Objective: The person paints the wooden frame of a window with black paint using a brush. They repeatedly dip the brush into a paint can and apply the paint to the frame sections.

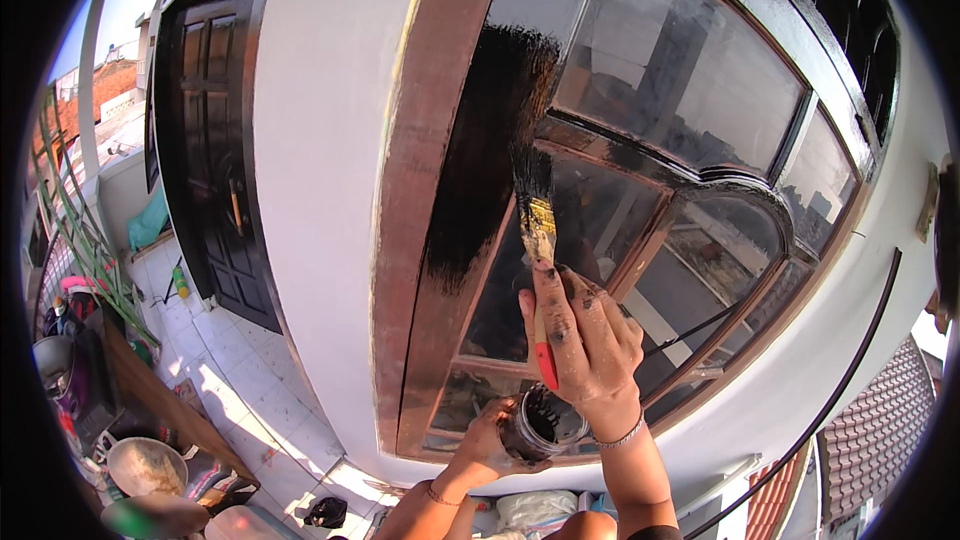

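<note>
My right hand grips a paintbrush with a red-tipped handle; its index finger lies along the ferrule. The black-coated bristles touch the window's wooden frame, where wet black paint covers part of the brown wood. Lower down, my left hand is wrapped round an open jar of dark paint, held just below my right wrist. Dark smears mark the fingers of my right hand. Glass panes sit right of the painted strip, some bordered by glossy black wood and others by brown wood.
A white wall stands left of the window, with a black panelled door beyond it. Pans and bowls crowd the lower left near the tiled floor. A black hose curves along the right. Plastic bags lie below my hands.
</note>
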Demonstrator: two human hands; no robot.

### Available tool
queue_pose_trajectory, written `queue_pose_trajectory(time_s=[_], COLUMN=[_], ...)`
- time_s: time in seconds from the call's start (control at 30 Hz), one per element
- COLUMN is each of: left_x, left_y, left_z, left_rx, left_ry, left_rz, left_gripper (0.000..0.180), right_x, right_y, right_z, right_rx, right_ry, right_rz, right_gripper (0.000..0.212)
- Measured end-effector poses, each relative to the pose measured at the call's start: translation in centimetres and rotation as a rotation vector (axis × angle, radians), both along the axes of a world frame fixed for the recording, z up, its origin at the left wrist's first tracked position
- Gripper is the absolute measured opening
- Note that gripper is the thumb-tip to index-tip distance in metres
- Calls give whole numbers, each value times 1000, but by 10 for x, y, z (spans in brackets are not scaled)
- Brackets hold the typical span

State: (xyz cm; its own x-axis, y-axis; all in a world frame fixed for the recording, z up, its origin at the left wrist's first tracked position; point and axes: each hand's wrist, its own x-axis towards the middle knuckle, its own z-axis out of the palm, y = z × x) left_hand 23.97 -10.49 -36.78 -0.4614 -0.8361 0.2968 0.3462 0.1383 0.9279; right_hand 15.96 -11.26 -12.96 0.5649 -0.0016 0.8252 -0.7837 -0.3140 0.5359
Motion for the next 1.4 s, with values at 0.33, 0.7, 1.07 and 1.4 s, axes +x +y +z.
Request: queue_pose_trajectory(time_s=[0.33, 0.7, 1.07, 1.4], left_x=[-5, -7, -8, -5], left_y=[-4, -10, -10, -1], left_z=[-13, -24, -22, -10], left_rx=[105, 42, 312, 279], left_ry=[1, -90, 121, 228], left_rz=[-28, 28, -76, -122], left_gripper=[79, 113, 110, 107], right_x=[16, -10, -27, -22], right_y=[-13, -19, 2, 19], right_z=[19, 14, 0, 2], right_rx=[378, 306, 6, 16], right_ry=[-1086, -1092, -200, -109], right_rz=[1026, 818, -16, -95], right_gripper=[25, 25, 43, 45])
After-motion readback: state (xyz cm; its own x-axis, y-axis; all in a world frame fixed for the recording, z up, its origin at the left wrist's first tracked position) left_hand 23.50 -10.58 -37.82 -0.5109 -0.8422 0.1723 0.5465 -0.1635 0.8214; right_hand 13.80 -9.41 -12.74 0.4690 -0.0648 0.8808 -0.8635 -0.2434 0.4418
